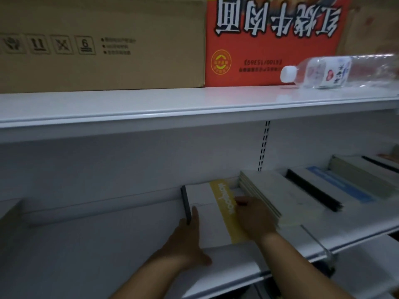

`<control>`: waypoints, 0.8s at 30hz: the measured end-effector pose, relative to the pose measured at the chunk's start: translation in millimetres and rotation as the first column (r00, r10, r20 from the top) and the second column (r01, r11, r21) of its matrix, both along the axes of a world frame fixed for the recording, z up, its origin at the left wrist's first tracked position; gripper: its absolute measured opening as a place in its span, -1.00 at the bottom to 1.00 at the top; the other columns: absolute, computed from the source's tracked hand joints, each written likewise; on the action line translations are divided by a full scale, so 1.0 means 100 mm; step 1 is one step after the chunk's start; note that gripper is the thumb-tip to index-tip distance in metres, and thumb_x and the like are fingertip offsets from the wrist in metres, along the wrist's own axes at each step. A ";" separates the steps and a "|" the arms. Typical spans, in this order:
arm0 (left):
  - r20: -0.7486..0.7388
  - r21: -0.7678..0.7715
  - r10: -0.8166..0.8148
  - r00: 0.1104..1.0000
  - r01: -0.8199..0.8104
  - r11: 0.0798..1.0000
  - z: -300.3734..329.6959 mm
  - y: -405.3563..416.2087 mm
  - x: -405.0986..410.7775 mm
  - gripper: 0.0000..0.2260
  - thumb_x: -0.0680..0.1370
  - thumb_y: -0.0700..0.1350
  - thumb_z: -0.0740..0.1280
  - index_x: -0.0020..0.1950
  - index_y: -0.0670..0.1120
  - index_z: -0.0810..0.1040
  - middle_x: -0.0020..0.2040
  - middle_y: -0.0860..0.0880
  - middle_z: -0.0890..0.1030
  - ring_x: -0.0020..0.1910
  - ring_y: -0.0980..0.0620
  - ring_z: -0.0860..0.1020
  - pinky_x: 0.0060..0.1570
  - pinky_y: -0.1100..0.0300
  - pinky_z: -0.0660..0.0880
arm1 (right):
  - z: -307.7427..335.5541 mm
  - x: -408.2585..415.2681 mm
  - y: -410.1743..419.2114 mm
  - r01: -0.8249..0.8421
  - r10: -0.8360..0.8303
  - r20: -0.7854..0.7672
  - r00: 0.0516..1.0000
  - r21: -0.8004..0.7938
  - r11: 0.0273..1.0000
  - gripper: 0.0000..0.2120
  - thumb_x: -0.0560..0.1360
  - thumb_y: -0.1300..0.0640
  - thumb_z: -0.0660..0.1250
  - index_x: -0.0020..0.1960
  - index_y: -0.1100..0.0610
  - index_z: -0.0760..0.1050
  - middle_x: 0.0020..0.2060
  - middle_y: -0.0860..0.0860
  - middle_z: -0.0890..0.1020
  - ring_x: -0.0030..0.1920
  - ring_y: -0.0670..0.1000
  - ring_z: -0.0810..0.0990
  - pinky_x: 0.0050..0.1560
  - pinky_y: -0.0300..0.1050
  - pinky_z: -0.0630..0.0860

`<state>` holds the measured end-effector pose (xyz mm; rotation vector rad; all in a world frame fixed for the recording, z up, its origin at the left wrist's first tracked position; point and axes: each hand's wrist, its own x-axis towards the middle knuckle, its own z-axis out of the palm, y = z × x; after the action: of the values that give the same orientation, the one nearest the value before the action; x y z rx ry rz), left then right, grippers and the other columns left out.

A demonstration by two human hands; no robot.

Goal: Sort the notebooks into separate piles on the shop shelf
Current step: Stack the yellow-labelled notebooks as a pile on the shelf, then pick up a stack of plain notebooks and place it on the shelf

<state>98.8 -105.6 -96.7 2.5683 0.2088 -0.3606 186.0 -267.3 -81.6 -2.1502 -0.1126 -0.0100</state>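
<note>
Squaring: both hands are on the white notebook with a yellow band and dark spine (207, 214), which lies flat on the white metal shop shelf (108, 244), at about 6 o'clock in the view.
Neighbouring pile: a stack of pale, thin notebooks (269, 195) sits just beside it toward 3 o'clock; whether the two touch is unclear. Further notebooks with black spines and a blue cover (336, 188) lie beyond, blurred.
Handling: likely light, flat and fairly stiff as a closed book, with a smooth cover that should slide easily on the painted shelf. Best held at the spine and the opposite long edge, or pushed flat rather than pinched at a corner.
Left hand: the left hand (187, 240) lies open, fingers straight along the dark spine at 9 o'clock of the book, thumb spread on the shelf.
Right hand: the right hand (252, 216) rests on the yellow band, fingers bent down over the cover; whether it pinches the far edge I cannot tell.
Forearms: both reach in from 6 o'clock, wrists low.
</note>
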 end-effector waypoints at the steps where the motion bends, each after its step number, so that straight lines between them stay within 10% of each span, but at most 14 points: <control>1: -0.020 0.035 0.007 1.000 -0.007 0.999 0.01 -0.04 0.03 0.14 0.40 0.08 0.48 0.48 0.00 -0.47 0.53 -0.19 0.02 0.46 -0.12 0.22 0.34 0.17 0.28 | 0.00 0.01 0.00 -0.022 0.022 0.006 1.000 -0.011 1.000 -0.74 0.49 0.36 0.20 0.05 0.25 0.63 -0.12 0.08 0.64 -0.06 0.05 0.59 -0.08 -0.18 0.48; 10: 0.032 0.088 0.070 0.997 -0.073 0.993 -0.03 -0.08 0.22 0.08 0.41 -0.07 0.48 0.49 0.08 -0.41 0.24 -0.17 0.51 0.16 -0.10 0.52 -0.02 0.24 0.40 | -0.35 0.28 0.03 -0.206 0.201 -0.049 0.978 -0.326 0.923 -0.66 0.47 0.12 0.12 0.14 0.20 0.52 0.13 0.13 0.59 0.13 0.10 0.54 0.03 -0.16 0.38; 17: 0.065 0.037 0.111 0.992 -0.113 0.993 -0.06 0.01 0.17 0.08 0.37 0.14 0.48 0.51 0.16 -0.35 0.38 -0.06 0.42 0.33 -0.06 0.43 0.25 0.17 0.38 | -0.35 0.32 0.13 -0.084 0.180 0.267 0.947 -0.333 0.939 -0.68 0.33 0.13 0.22 0.03 0.19 0.57 -0.03 0.18 0.63 0.01 0.23 0.59 0.02 -0.02 0.51; 24: 0.378 -0.006 0.426 0.822 -0.458 0.889 0.05 0.52 -0.50 -0.47 0.50 0.21 0.29 0.45 0.14 0.29 0.30 0.11 0.46 0.18 0.15 0.50 0.13 0.39 0.34 | -0.11 -0.18 0.90 -0.431 0.445 0.213 0.870 -0.113 0.895 -0.82 0.48 0.17 0.34 0.08 0.10 0.58 0.04 0.02 0.61 0.11 0.03 0.54 0.07 -0.24 0.38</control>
<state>48.7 -53.9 -91.5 2.5082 0.6763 0.3160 168.0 -177.0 -92.8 -2.1322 -0.7486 0.0046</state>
